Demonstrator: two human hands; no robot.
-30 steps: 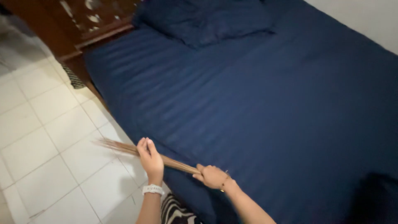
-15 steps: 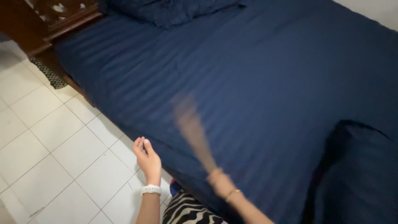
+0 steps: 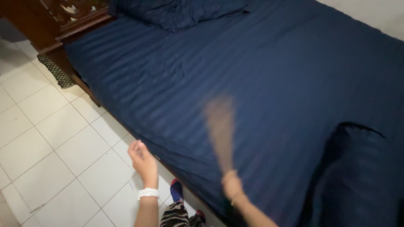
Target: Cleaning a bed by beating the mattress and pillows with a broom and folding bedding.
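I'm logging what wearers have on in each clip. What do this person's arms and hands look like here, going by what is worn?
Both forearms are bare, with no sleeves in view. The left hand has a white band, like a watch or tracker, on its wrist. The right hand is motion-blurred; a thin gold-coloured bracelet shows at its wrist. No gloves; rings cannot be told.

The bed [image 3: 261, 71] fills the centre and right of the view, the floor [image 3: 50, 143] to its left. A pillow [image 3: 181, 10] lies on the bed at its far end, against the headboard [image 3: 71, 12]. A mat [image 3: 54, 71] lies on the floor beside the headboard corner. The right hand [image 3: 232, 185] holds a broom [image 3: 221, 126] over the bed's near edge. The left hand [image 3: 143, 162] hangs over the floor, just beside the bed. A wall [image 3: 374, 14] stands beyond the bed's right side.
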